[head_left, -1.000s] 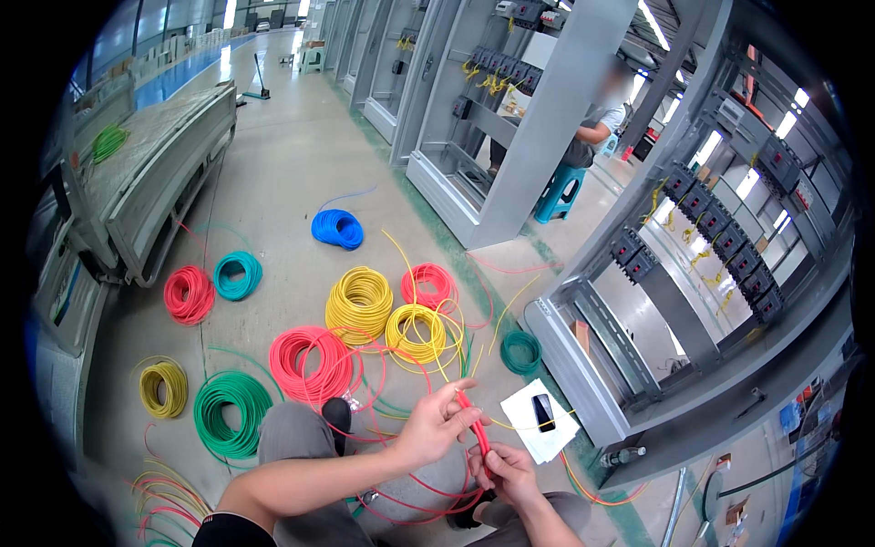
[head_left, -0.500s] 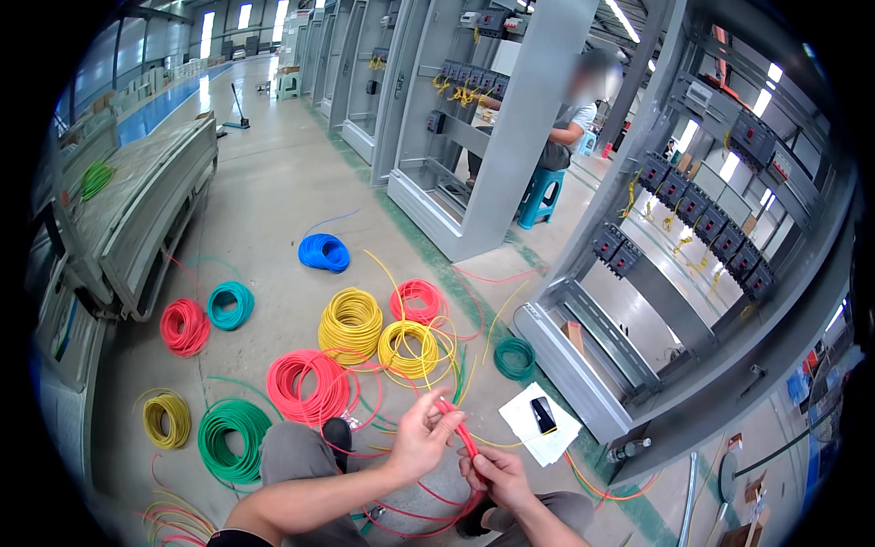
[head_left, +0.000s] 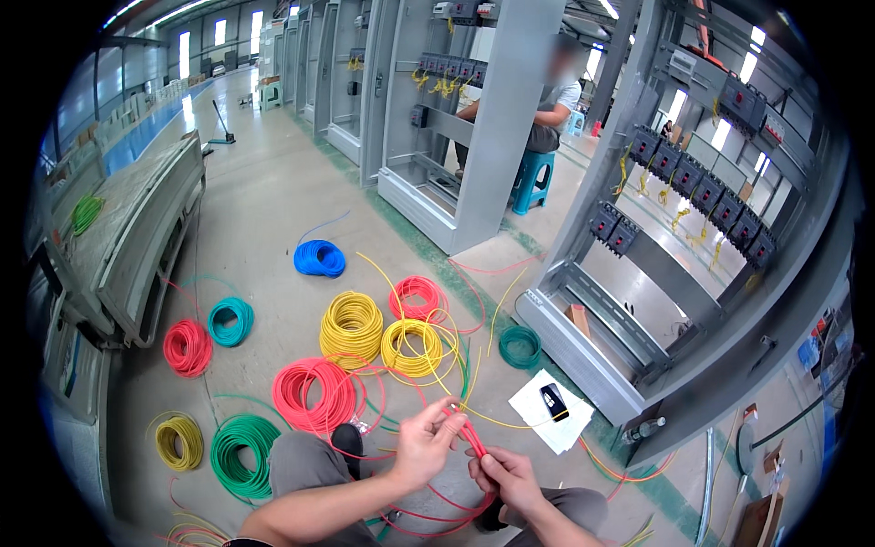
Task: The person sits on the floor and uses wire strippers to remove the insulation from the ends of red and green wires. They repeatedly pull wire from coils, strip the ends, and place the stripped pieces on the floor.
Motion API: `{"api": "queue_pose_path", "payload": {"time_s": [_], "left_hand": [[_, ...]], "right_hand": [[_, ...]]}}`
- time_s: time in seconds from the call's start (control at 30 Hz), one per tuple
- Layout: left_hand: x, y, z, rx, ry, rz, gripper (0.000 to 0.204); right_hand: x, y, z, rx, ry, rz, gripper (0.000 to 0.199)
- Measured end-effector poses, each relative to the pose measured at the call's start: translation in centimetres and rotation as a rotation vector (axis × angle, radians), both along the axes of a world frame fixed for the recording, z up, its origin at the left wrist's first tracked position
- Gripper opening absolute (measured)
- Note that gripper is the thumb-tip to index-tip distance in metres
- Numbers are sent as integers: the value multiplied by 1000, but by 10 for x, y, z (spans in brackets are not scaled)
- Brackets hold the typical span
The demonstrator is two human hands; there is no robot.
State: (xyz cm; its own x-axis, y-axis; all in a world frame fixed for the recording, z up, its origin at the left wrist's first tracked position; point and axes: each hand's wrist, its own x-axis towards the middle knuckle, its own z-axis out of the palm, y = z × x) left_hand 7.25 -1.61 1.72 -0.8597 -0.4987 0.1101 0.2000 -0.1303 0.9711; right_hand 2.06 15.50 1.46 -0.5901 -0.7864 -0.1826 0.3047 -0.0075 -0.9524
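Head view: left hand (head_left: pixel 424 448), right hand (head_left: pixel 510 479) partly hide red wires (head_left: pixel 472 438)

The right fingers (head_left: pixel 488 462) hide part of the red wires (head_left: pixel 473 439).

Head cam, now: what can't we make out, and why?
All in the head view:
- Strand count in the red wire bunch: strands overlap, and the left hand and right hand cover parts.
- Content of the papers: too small; the phone covers part.
- Co-worker: head blurred, body partly behind the gray cabinet panel.
- Loose wires at lower left: cut off by the lower edge.
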Motion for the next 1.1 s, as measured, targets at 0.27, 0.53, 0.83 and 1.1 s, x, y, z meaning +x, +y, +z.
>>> {"api": "queue_pose_path", "payload": {"time_s": [0.27, 0.53, 0.83, 1.1], "left_hand": [[-3, 3, 4, 132, 62, -73, 22], [-2, -9, -6, 30, -95, -88, 27], [-7, -4, -8, -60, -11, -67, 31], [-13, -6, -5, 96, 6, -128, 27]], "right_hand": [[-3, -1, -1, 81, 130, -7, 30], [-3, -9, -12, 4, 85, -22, 28], [-11, -7, -12, -30, 85, -5, 27], [-7, -4, -7, 8, 54, 15, 26]]}}
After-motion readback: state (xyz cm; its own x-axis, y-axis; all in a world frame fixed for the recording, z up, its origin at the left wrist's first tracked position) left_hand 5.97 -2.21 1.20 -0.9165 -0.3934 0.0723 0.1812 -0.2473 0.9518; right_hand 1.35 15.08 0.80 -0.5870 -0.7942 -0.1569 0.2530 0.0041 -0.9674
